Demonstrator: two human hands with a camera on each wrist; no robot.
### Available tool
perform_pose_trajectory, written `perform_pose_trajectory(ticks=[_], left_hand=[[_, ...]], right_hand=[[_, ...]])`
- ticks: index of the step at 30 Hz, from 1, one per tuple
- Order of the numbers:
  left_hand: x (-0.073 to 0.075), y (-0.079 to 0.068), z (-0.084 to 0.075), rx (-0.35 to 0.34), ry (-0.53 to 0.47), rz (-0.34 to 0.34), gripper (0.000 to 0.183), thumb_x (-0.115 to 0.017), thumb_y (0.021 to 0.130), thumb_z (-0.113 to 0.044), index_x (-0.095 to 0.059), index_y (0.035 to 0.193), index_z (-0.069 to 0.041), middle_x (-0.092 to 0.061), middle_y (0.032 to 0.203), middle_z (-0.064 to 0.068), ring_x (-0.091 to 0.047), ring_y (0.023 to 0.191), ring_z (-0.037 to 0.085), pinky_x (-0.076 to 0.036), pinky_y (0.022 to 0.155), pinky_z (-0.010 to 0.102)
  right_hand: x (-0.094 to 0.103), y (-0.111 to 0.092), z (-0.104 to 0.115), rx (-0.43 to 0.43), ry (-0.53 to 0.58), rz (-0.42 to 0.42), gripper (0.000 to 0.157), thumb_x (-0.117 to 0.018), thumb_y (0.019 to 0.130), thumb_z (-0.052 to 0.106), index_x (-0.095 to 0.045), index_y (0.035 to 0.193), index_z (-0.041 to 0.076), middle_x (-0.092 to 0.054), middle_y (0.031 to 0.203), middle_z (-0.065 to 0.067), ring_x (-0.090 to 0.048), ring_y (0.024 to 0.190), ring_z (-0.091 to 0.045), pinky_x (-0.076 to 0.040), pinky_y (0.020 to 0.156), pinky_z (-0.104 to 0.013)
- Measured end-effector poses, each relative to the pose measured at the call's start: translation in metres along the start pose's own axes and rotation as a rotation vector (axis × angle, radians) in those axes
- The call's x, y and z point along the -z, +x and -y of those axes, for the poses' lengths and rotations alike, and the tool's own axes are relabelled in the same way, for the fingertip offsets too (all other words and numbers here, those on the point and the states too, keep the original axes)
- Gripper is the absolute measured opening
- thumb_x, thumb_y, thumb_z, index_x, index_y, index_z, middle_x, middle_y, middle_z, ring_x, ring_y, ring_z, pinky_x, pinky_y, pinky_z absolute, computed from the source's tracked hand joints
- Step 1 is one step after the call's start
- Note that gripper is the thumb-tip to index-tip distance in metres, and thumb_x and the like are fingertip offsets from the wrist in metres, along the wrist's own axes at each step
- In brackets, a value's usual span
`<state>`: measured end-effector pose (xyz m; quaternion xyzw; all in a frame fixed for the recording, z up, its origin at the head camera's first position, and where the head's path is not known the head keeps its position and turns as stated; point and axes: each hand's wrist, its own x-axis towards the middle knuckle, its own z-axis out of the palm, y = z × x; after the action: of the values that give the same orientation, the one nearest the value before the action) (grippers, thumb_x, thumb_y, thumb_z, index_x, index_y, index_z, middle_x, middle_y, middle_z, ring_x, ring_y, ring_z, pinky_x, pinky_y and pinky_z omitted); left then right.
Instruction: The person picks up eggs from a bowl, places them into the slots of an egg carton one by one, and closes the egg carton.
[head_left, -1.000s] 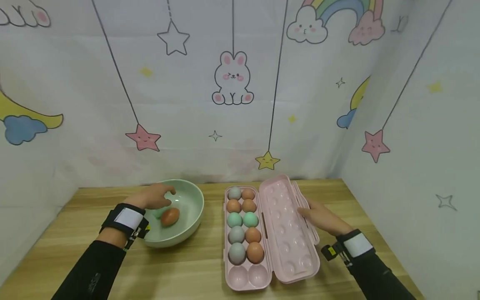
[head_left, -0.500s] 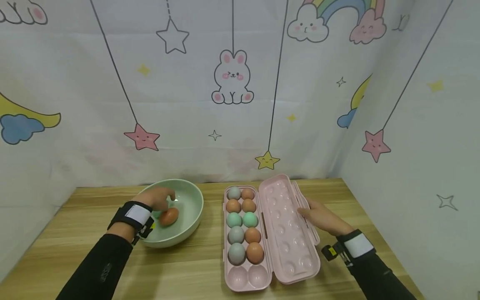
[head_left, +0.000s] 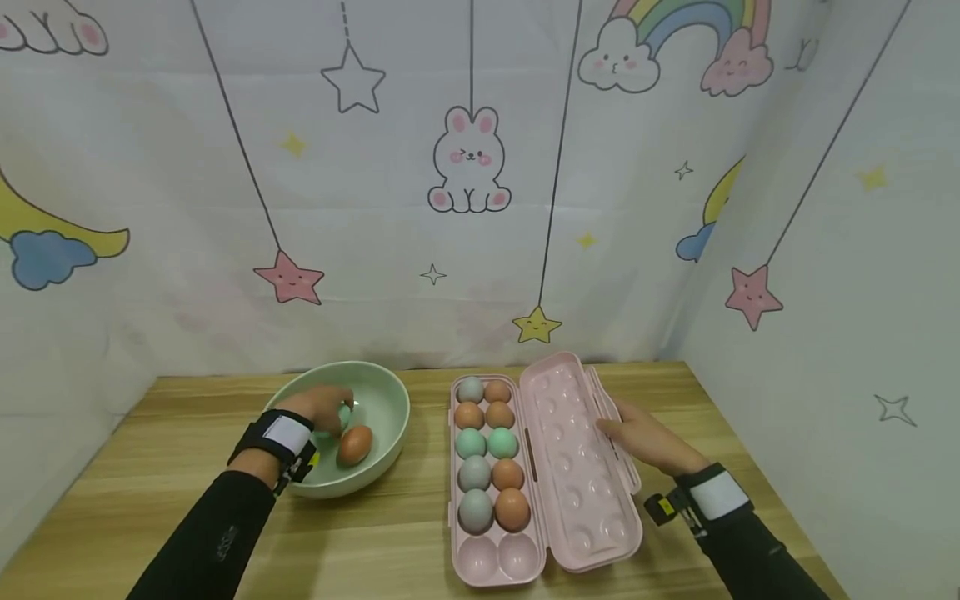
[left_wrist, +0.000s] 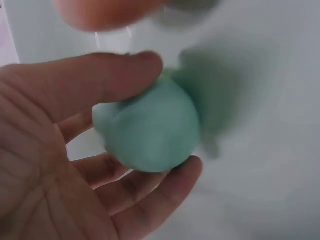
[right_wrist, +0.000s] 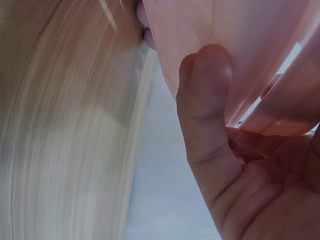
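In the left wrist view my left hand holds a green egg, thumb on one side and fingers curled on the other. That hand reaches inside a pale green bowl, where a brown egg lies beside it. My right hand grips the outer edge of the pink egg carton's lid, with the thumb on its inner face. The egg carton lies open; grey, brown and green eggs sit in its cups, and the two nearest cups show bare bottoms.
Everything stands on a wooden table. A white cloth printed with stars and a rabbit hangs behind it. Another pale wall rises on the right. The carton stands right of the bowl.
My left hand has moved down and right into the bowl and taken hold of the green egg. The brown egg has shifted right. My right hand has stayed on the lid.
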<state>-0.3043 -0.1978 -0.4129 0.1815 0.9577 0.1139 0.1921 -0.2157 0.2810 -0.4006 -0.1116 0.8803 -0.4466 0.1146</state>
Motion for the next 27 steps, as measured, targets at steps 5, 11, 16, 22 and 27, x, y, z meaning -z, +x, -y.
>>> perform_pose_trajectory(ticks=[5,11,16,22,27], left_hand=[[0.0,-0.001,-0.001,0.004,-0.044,-0.037,0.04,-0.07,0.069,-0.003,-0.06,0.108,0.0,-0.055,0.093,0.01,-0.05,0.081,0.025,-0.042,0.068,0.036],[0.002,-0.001,-0.004,-0.075,-0.003,-0.147,0.046,-0.068,0.067,-0.006,-0.059,0.11,0.007,-0.06,0.096,0.013,-0.053,0.084,0.026,-0.046,0.073,0.04],[0.008,-0.007,-0.015,-0.165,0.01,-0.232,0.034,-0.067,0.07,-0.006,-0.053,0.099,0.004,-0.055,0.085,0.008,-0.052,0.076,0.023,-0.045,0.068,0.037],[0.016,-0.018,-0.034,-0.179,-0.001,-0.218,0.035,-0.065,0.077,-0.008,-0.052,0.107,0.003,-0.054,0.09,0.007,-0.05,0.078,0.021,-0.043,0.069,0.037],[0.02,-0.031,-0.047,-0.26,0.096,-0.253,0.029,-0.062,0.081,-0.007,-0.055,0.109,-0.004,-0.053,0.091,0.005,-0.048,0.076,0.018,-0.041,0.069,0.034]], right_hand=[[-0.001,0.0,0.0,0.006,0.017,0.002,0.056,-0.039,0.101,0.013,-0.02,0.149,-0.01,-0.042,0.138,-0.029,-0.054,0.114,-0.033,-0.047,0.089,-0.043],[0.0,0.0,-0.001,0.008,0.026,0.006,0.056,-0.038,0.101,0.012,-0.02,0.149,-0.01,-0.044,0.136,-0.03,-0.056,0.111,-0.032,-0.048,0.086,-0.041],[0.0,-0.001,-0.001,0.013,0.035,0.012,0.056,-0.038,0.101,0.013,-0.02,0.149,-0.009,-0.045,0.136,-0.029,-0.056,0.111,-0.032,-0.048,0.086,-0.042],[0.0,-0.001,-0.001,0.002,0.016,0.01,0.057,-0.038,0.101,0.013,-0.02,0.15,-0.009,-0.043,0.137,-0.029,-0.055,0.114,-0.033,-0.047,0.088,-0.043],[0.0,0.0,0.0,-0.004,0.004,0.008,0.058,-0.039,0.101,0.014,-0.019,0.15,-0.009,-0.039,0.141,-0.03,-0.049,0.12,-0.038,-0.044,0.092,-0.047]])
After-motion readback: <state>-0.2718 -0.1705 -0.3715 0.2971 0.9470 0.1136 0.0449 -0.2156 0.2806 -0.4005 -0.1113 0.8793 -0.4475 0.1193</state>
